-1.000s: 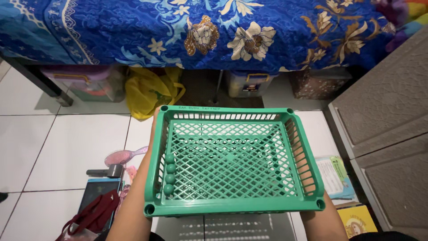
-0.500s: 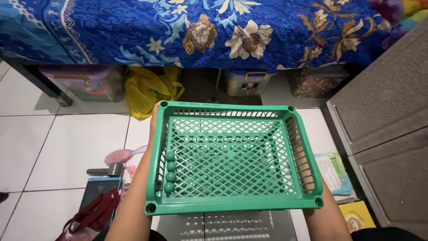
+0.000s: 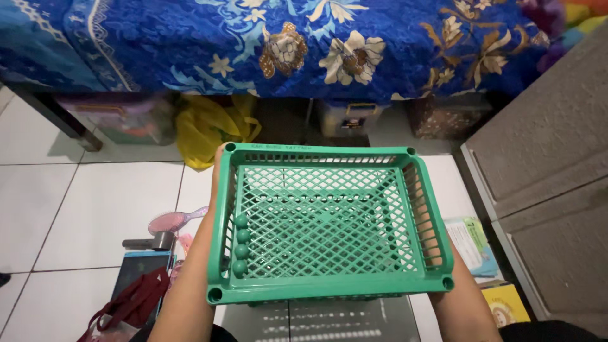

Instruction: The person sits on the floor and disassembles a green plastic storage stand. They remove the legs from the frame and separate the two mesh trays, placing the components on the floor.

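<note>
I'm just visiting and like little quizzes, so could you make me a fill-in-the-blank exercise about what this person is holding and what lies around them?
1. Both hands hold a ____ plastic basket by its two short sides.
2. The left hand is on one side and the right hand on the other; the inside of the basket is ____.
3. On the floor tiles left of the basket lies a ____ hairbrush.
4. Under the bed sits a ____ plastic bag.

Missing words: green; empty; pink; yellow

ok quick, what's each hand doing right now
Left hand: gripping the left side of the green basket.
Right hand: gripping the basket's right side, fingers seen through the mesh.
</note>
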